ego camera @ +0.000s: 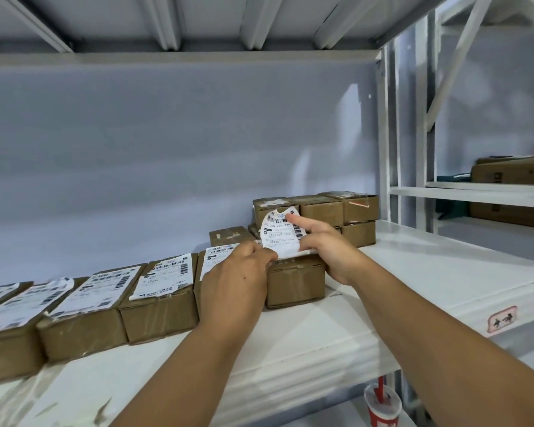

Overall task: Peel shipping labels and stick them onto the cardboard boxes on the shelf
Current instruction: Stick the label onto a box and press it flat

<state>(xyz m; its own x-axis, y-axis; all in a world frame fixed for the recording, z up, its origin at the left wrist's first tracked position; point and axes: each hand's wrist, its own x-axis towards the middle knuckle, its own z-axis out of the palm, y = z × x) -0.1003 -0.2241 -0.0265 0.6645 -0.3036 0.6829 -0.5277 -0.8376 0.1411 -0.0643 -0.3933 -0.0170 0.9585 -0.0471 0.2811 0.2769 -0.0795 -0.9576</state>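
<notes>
Paper-thin and floppy, the shipping label (279,232) is curling upward just above a bare cardboard box (295,283) on the white shelf (413,272). It is probably clinging to whatever it brushes, so the edges look the safest hold. The left hand (238,282) is pinching its lower left corner. The right hand (330,251) is pinching the lower right edge, index finger stretching up it. One label is in hand, five labelled boxes (161,315) are lining the near left, and three bare ones are topping the far stack (321,211).

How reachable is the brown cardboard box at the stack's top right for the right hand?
Probably yes: nothing stands between the right hand and that brown cardboard box, though it grips a white shipping label.
</notes>
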